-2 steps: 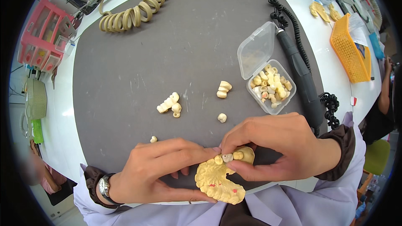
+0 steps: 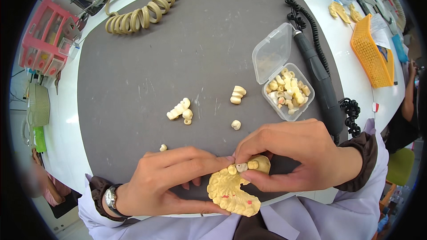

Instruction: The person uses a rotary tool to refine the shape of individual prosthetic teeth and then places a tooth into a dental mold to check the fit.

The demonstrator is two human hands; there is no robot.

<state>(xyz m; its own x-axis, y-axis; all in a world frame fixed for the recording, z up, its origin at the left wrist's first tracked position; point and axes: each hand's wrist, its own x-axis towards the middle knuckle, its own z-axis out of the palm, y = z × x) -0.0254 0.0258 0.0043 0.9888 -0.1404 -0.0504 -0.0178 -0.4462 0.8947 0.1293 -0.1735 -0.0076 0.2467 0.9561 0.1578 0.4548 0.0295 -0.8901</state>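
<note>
My left hand (image 2: 171, 180) is closed on the left side of a yellow plaster dental model (image 2: 227, 193), thumb at its near edge and a fingertip by its far edge. Between thumb and index finger, my right hand (image 2: 289, 153) pinches a pale greyish dental crown (image 2: 241, 167), seated in the row of the arch between two yellow teeth. Red marks show on the model's near part. Beyond my hands on the grey mat lie a single crown (image 2: 235, 125), a joined pair of crowns (image 2: 238, 94), a cluster of crowns (image 2: 181, 110) and a small crown (image 2: 163, 148).
A clear hinged box (image 2: 289, 92) of crowns stands open at the right, beside a black handpiece (image 2: 318, 78) with a coiled cord. A beige coiled hose (image 2: 147, 13) crosses the far left. A yellow basket (image 2: 371, 55) and pink drawers (image 2: 46, 38) flank the grey mat (image 2: 178, 58).
</note>
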